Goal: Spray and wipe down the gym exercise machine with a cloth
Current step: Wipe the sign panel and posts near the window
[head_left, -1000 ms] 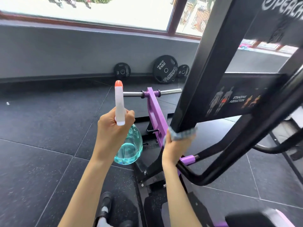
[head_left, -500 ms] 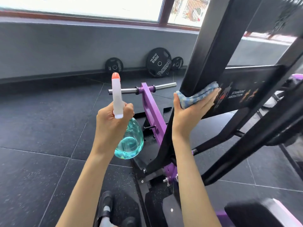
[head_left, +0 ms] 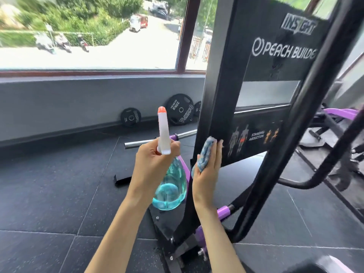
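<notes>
Left hand (head_left: 152,157), right hand (head_left: 206,174) (both bare)

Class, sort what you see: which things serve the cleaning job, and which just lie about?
In use: teal plastic spray bottle, blue folded cloth, black steel machine frame.
Lying about: black round weight plates leaning on the grey wall.

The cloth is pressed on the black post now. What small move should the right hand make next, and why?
Probably slide the cloth upward along the black post. The right hand presses it flat against the post, a long stretch lies above it, and the left hand only holds the spray bottle beside it.
</notes>
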Action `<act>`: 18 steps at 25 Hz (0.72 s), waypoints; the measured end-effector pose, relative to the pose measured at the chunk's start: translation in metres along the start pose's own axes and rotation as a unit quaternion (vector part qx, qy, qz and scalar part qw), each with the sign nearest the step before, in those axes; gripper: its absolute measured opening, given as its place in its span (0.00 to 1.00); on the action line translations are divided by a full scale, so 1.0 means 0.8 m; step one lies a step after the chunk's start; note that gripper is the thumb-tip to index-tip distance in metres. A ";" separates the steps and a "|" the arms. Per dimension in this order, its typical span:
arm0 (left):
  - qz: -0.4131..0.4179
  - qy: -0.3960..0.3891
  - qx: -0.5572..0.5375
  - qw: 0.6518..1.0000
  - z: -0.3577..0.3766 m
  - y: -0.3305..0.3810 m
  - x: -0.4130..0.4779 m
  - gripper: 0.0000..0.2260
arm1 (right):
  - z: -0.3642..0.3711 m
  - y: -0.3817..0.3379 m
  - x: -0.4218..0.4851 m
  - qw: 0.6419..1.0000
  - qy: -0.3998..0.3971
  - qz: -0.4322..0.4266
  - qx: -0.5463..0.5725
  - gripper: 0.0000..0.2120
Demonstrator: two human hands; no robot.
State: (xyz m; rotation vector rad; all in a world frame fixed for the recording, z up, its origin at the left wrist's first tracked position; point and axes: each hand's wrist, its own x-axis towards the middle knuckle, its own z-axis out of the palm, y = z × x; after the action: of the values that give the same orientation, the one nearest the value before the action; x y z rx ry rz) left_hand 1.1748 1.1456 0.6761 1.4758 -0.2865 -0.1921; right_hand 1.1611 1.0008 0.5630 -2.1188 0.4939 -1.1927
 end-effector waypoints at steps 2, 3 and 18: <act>0.020 -0.009 -0.017 1.000 0.013 0.027 -0.002 0.11 | -0.025 -0.048 0.050 0.997 0.031 -0.062 0.043 0.27; 0.034 -0.014 -0.024 0.999 0.020 0.042 -0.003 0.11 | -0.040 -0.074 0.074 0.993 0.067 -0.074 0.068 0.26; 0.166 0.048 0.181 0.968 0.191 0.191 0.007 0.29 | -0.265 -0.105 0.143 0.950 0.207 0.030 0.234 0.10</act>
State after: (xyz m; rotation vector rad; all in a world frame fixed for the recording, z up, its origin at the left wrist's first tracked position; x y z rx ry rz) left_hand 1.1262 1.0124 0.8395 1.7645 -0.5047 0.2137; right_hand 1.0392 0.9179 0.7711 -1.4495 0.4007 -1.5510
